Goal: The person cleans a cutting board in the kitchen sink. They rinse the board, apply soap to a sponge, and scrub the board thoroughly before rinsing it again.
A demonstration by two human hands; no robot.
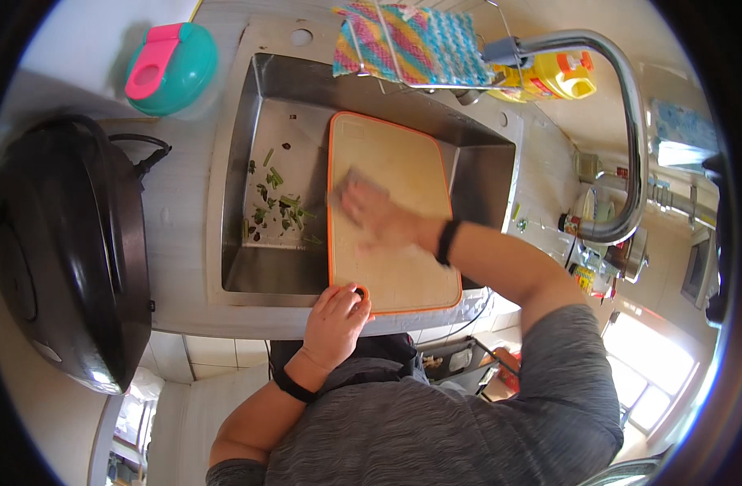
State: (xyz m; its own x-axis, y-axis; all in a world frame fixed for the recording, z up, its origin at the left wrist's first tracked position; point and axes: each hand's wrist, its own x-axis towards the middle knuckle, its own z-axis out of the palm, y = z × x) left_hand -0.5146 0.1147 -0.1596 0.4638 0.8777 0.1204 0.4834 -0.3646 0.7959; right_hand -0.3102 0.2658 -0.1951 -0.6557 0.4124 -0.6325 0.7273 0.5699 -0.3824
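Note:
A cream cutting board point(395, 158) with an orange rim lies tilted across the stainless steel sink point(286, 267), its near edge over the front ledge. My left hand point(337, 322) grips the board's near left corner, by a small ringed hole. Over the middle of the board my right hand point(377, 209) is blurred by motion. Pressed under its fingers is a greyish cloth or sponge point(365, 182), too smeared to tell which. Chopped green stems and leaf scraps point(286, 209) are scattered on the sink floor left of the board.
A chrome faucet point(635, 140) arches at the right. Behind the sink, a striped knitted cloth point(413, 42) hangs on a wire rack near a yellow bottle point(559, 76). A teal and pink container point(176, 70) and a black appliance point(73, 255) stand at the left.

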